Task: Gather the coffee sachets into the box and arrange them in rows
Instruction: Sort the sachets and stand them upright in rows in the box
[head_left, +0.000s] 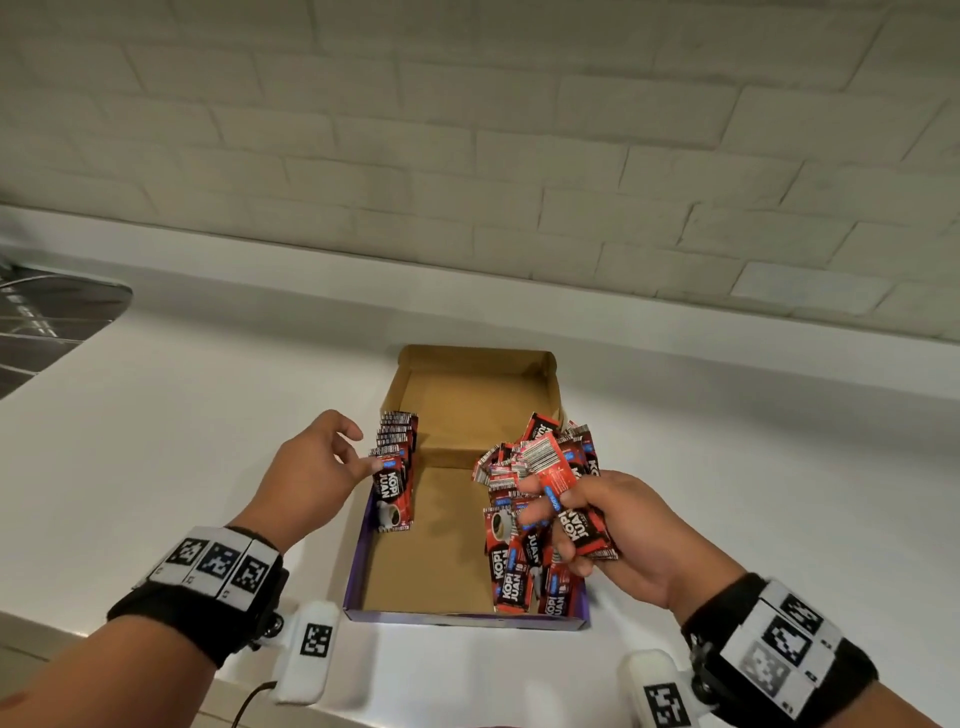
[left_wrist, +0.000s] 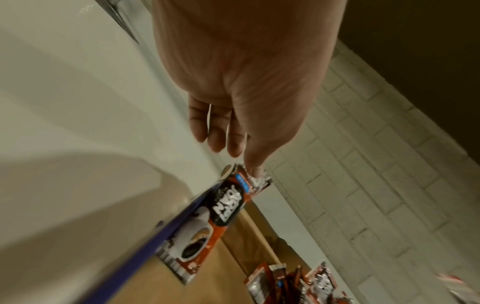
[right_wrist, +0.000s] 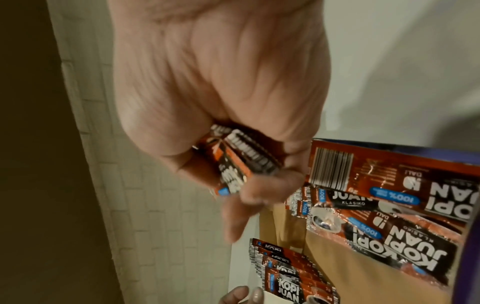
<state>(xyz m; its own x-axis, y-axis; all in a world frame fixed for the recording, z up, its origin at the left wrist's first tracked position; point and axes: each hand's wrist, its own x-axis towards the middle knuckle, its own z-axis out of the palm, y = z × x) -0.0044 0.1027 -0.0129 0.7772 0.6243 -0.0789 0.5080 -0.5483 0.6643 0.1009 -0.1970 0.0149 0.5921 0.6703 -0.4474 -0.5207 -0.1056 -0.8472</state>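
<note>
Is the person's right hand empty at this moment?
No, the right hand grips a bundle of coffee sachets above the loose pile along the right side of the box.

White counter (head_left: 182, 415) beneath pale brick-tiled wall (head_left: 467, 130), steel sink (head_left: 47, 322) at left

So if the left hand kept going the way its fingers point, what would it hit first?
The row of sachets standing along the left wall of the box. The left hand points at it, and one fingertip seems to touch the top of the front sachet.
</note>
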